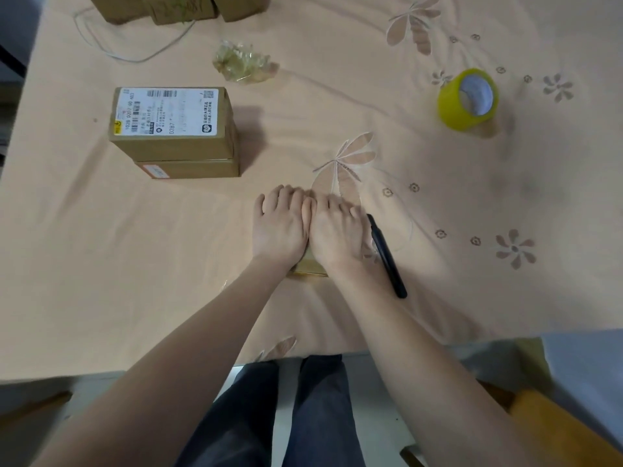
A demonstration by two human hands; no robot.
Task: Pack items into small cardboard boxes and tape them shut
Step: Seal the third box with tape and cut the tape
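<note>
Legs: dark trousers [290,409] are seen at 6 o'clock, below the worktop edge.
Worktop: a peach cloth with embroidered flowers [101,264] is spread over the whole surface.
Small brown cardboard box: the box [308,266] lies at the centre, mostly hidden under both hands; only its near edge is seen.
Left hand: the hand [281,227] is laid flat on the box, fingers straight and pressed down, nothing gripped.
Right hand: the hand [337,230] is laid flat beside the left, touching it, fingers extended on the box.
Black slim tool: a black pen-like object [387,257] lies just beside the right wrist, at 3 o'clock of the box.
Stacked boxes: two brown cardboard boxes [175,133], the upper one bearing a white shipping label, are stacked at 10 o'clock.
Yellow tape roll: the roll [467,101] stands on edge at 2 o'clock, well apart.
Crumpled clear tape wad: it [244,62] lies at 11 o'clock.
Far boxes: more brown cardboard boxes [175,6] are seen at 12 o'clock, with a thin white cord [135,55] near them.
</note>
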